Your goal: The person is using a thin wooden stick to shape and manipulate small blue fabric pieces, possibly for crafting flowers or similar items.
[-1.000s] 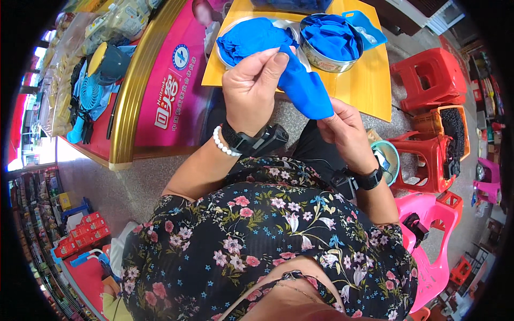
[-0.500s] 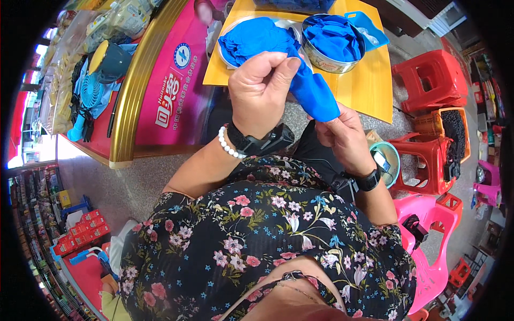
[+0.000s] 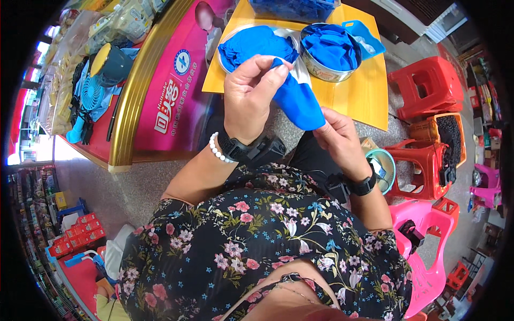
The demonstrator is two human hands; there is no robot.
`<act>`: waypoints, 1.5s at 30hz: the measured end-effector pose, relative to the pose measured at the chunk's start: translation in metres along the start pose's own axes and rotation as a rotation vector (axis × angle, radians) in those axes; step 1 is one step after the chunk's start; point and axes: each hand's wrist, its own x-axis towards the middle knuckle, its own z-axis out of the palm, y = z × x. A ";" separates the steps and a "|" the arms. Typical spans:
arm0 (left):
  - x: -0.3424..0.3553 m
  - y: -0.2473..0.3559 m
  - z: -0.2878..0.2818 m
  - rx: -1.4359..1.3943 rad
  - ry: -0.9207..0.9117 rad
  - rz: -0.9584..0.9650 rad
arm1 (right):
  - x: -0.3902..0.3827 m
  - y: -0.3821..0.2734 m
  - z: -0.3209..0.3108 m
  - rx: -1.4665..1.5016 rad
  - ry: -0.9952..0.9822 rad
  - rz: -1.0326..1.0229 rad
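My left hand (image 3: 251, 93) pinches the upper end of a long piece of blue cloth (image 3: 297, 104) between thumb and fingers. Below it to the right, my right hand (image 3: 340, 139) grips the cloth's lower end. Behind the cloth on a yellow tabletop (image 3: 369, 107), a round dish (image 3: 225, 67) holds a crumpled heap of blue fabric (image 3: 257, 43), beside a tin (image 3: 326, 75) packed with more blue pieces (image 3: 332, 45). A light-blue plastic tray (image 3: 369, 37) sits at the tin's right, and a darker bin (image 3: 292, 8) of blue material is at the back.
Left, a gold-edged counter (image 3: 128, 91) carries bags, a dark cup (image 3: 112, 67) and a fan (image 3: 92, 93). Right are red stools (image 3: 428, 85), a pink chair (image 3: 428, 273) and a teal bucket (image 3: 388, 171). A person's yellow sleeve (image 3: 107, 305) shows at lower left.
Since half a second ago, both hands and the cloth have shifted a little left and downward in the picture, both still gripping it. The tabletop also appears slightly lower.
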 end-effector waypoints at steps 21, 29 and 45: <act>-0.005 0.004 0.011 0.094 -0.114 -0.099 | -0.003 -0.002 -0.001 0.038 0.007 0.035; -0.010 0.012 0.000 0.526 -0.303 -0.072 | -0.002 0.008 -0.004 -0.044 0.034 -0.012; -0.003 -0.009 -0.006 0.336 -0.086 0.195 | -0.006 0.001 -0.003 -0.279 0.118 -0.083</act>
